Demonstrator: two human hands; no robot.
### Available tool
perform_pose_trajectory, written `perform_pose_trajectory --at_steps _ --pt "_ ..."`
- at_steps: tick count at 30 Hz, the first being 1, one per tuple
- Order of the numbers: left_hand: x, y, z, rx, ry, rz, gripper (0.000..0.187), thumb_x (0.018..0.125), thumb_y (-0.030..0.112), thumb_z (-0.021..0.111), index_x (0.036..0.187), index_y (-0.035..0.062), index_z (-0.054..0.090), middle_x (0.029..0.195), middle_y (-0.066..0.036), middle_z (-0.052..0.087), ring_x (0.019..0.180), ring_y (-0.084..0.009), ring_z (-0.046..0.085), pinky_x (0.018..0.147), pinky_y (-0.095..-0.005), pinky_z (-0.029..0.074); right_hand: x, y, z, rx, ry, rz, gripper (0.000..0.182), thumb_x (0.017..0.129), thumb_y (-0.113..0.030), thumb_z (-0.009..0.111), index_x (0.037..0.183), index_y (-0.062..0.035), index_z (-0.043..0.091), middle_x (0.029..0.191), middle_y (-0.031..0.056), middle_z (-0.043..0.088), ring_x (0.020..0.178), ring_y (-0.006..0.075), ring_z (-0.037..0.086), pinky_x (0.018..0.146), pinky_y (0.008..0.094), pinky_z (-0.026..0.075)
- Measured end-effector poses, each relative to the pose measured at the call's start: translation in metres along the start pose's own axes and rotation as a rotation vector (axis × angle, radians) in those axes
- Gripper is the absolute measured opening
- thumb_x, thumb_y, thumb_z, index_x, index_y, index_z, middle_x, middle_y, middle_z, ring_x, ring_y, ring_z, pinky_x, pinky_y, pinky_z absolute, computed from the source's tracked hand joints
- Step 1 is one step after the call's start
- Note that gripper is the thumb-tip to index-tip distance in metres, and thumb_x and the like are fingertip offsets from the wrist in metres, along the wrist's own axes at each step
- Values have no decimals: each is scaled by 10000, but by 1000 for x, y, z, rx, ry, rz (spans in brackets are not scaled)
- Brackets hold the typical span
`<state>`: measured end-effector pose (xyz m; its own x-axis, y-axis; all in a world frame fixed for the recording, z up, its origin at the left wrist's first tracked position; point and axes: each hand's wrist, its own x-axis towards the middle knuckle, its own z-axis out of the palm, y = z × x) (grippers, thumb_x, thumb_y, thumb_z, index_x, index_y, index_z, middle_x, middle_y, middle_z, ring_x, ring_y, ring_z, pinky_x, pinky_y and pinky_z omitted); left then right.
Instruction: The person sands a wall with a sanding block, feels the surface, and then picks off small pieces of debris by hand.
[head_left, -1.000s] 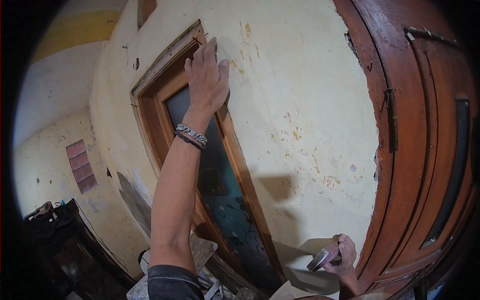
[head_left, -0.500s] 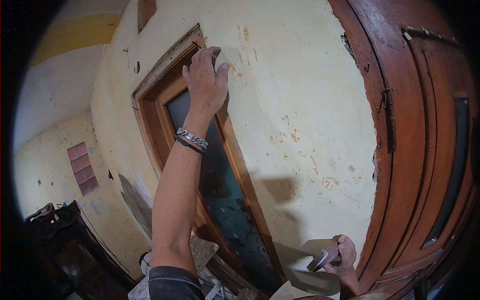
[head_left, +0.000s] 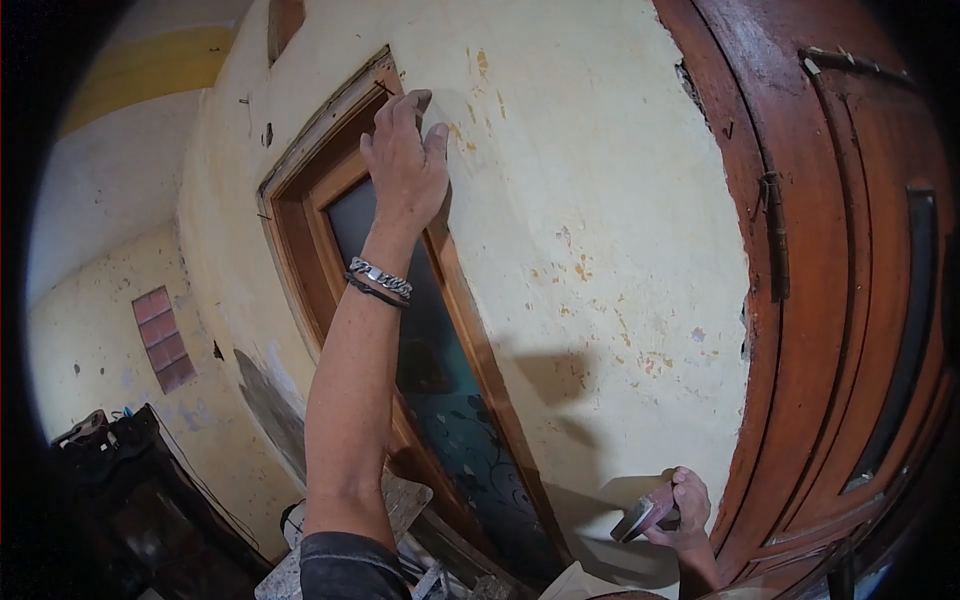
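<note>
My left hand is raised high, its fingers apart and a little bent, with nothing visible in it. It rests against the cream wall beside the upper corner of the wooden door frame. A silver chain bracelet and a dark band circle that wrist. Low on the right, my right hand grips what looks like a sanding block, a flat grey piece with a pinkish-brown wrap. The block is close to the wall; whether it touches cannot be made out.
A reddish-brown wooden door with a rough plaster edge stands at right. Patterned dark glass fills the narrower door. Dark carved furniture is at lower left. A paint-spattered board sits below my left arm. Nails stick out near the frame.
The wall and doors have shifted slightly leftward in view, and my left hand with them. My right hand keeps its hold on the sanding block, almost unmoved.
</note>
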<state>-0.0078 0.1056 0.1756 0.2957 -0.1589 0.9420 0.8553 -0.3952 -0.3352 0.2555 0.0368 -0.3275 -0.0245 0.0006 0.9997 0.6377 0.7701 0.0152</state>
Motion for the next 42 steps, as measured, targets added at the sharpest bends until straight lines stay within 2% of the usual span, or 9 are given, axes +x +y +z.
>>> perform_pose_trajectory --at_steps 1,11,13,17,19,22,32,38,42 --pt "0 0 -1 16 -3 10 426 961 297 529 1325 76 501 1294 -146 518 1254 -300 462 1079 -508 277 -1 0 0 2 0 -1 935 660 -341 864 1421 -75 389 1253 185 565 1071 374 632 900 492 554" --pt "3 0 -5 -8 -1 31 393 946 230 559 1302 70 518 1263 -144 531 1217 -304 480 1052 -476 315 -2 1 0 7 -7 1 915 671 -364 855 1408 -75 397 1233 185 568 1070 373 628 897 496 556" --pt "3 3 -8 -54 -91 -4 356 947 172 563 1289 115 485 1264 -113 498 1258 -291 459 1134 -607 199 0 0 0 -8 -2 2 915 671 -366 857 1408 -76 398 1229 184 568 1064 375 629 895 495 557" --pt "0 3 -4 -49 -96 -38 399 959 186 551 1343 115 469 1308 -123 494 1284 -295 450 1141 -590 204 1 -3 0 -31 -2 11 919 669 -365 862 1407 -74 398 1219 184 575 1053 374 633 893 492 558" --pt "-2 3 3 11 57 -7 462 977 275 526 1395 83 483 1327 -154 515 1271 -305 474 1124 -519 252 3 -3 1 -45 19 -5 929 659 -358 870 1406 -71 399 1208 184 581 1047 370 636 892 490 558" --pt "-6 6 0 191 27 8 464 988 303 512 1408 107 500 1354 -129 519 1300 -293 472 1164 -552 187 2 -1 3 4 34 -26 954 621 -262 838 1440 -51 396 1247 203 553 1079 391 594 910 510 539" --pt "3 8 -16 99 -39 -14 400 937 300 585 1309 154 597 1329 -85 549 1246 -275 529 1173 -570 160 3 -5 1 -47 13 10 956 619 -331 888 1404 -73 408 1208 183 590 1054 366 642 906 484 552" --pt "6 12 -18 -44 -85 -143 405 881 268 658 1259 132 608 1286 -79 566 1188 -244 555 1139 -551 217 1 -3 5 32 58 15 918 620 -248 821 1431 -71 430 1247 183 565 1088 386 594 926 496 532" --pt "8 9 -16 -115 -45 -107 405 847 201 692 1229 94 611 1231 -113 585 1141 -274 578 1047 -457 376 4 -4 2 6 44 4 939 613 -279 861 1418 -71 423 1230 178 577 1069 376 618 913 495 542"
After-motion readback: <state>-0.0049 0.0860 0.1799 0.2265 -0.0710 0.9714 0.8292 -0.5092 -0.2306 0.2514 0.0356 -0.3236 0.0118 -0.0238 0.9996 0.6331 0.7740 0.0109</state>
